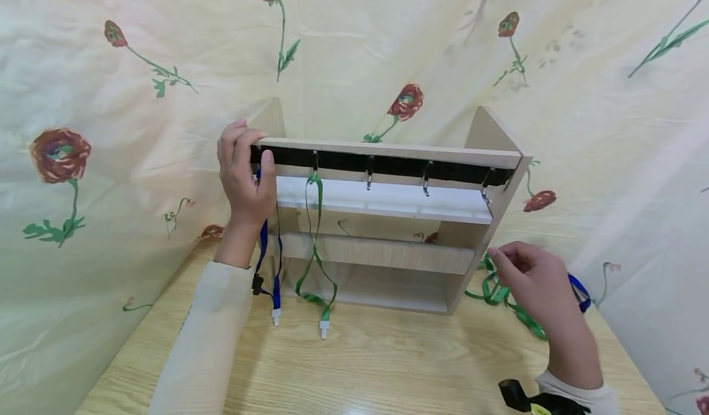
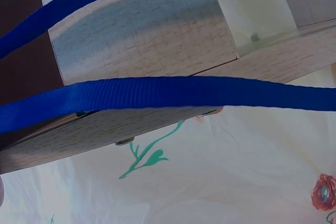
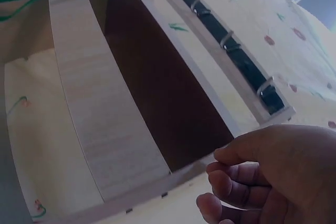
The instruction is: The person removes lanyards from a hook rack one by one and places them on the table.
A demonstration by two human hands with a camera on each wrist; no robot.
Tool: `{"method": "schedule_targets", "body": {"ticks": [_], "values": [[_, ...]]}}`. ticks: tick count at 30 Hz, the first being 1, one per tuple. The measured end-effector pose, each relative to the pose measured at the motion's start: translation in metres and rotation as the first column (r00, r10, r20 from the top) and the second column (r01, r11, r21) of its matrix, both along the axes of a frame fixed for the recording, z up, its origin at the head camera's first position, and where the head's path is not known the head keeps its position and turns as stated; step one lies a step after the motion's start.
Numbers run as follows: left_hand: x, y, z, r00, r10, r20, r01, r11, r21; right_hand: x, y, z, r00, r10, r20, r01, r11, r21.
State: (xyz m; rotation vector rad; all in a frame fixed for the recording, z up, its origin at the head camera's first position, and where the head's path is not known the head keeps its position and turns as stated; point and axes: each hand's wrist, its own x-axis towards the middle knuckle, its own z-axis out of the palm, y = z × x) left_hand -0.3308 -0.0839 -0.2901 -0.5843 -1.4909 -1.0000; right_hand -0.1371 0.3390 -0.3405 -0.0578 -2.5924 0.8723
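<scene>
My left hand (image 1: pixel 246 172) grips the top left corner of a small wooden shelf (image 1: pixel 388 150), fingers over the upper edge and thumb in front. Below it a blue lanyard (image 1: pixel 263 242) hangs at the leftmost hook, which the hand partly hides; its strap (image 2: pixel 173 92) crosses the left wrist view. A green lanyard (image 1: pixel 316 249) hangs from the second hook. My right hand (image 1: pixel 534 279) is in the air at the shelf's right side, its fingers loosely bent with nothing between them in the right wrist view. Behind it lie green lanyards (image 1: pixel 493 292), partly hidden.
Three bare metal hooks (image 1: pixel 426 178) line the right part of the black strip (image 1: pixel 343 161). A blue strap (image 1: pixel 578 292) lies beyond the right hand. The shelf stands on a wood-grain table (image 1: pixel 354 378), with flower-printed cloth (image 1: pixel 343 45) behind it.
</scene>
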Motion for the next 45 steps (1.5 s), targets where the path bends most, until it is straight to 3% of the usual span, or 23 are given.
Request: {"method": "schedule_targets", "body": {"ticks": [13, 24, 32, 38, 45], "values": [[0.000, -0.005, 0.000, 1.000, 0.010, -0.001, -0.010, 1.000, 0.017, -0.005, -0.063, -0.003, 0.989, 0.137, -0.051, -0.134, 0.989, 0.063], [-0.004, 0.003, 0.002, 1.000, 0.003, -0.013, -0.003, 1.000, -0.010, -0.009, -0.094, -0.005, 0.970, 0.224, -0.097, -0.224, 0.975, 0.010], [-0.004, 0.003, -0.003, 1.000, 0.021, 0.005, -0.021, 1.000, -0.015, -0.018, -0.120, -0.009, 0.937, 0.327, -0.126, -0.336, 0.940, -0.060], [-0.003, 0.002, -0.006, 1.000, 0.027, 0.009, -0.027, 0.999, -0.018, -0.025, -0.143, -0.011, 0.903, 0.417, -0.105, -0.430, 0.886, -0.177], [-0.003, -0.001, -0.002, 1.000, 0.024, -0.008, -0.025, 1.000, -0.011, -0.039, -0.174, -0.023, 0.828, 0.548, -0.119, -0.550, 0.749, -0.370]]}}
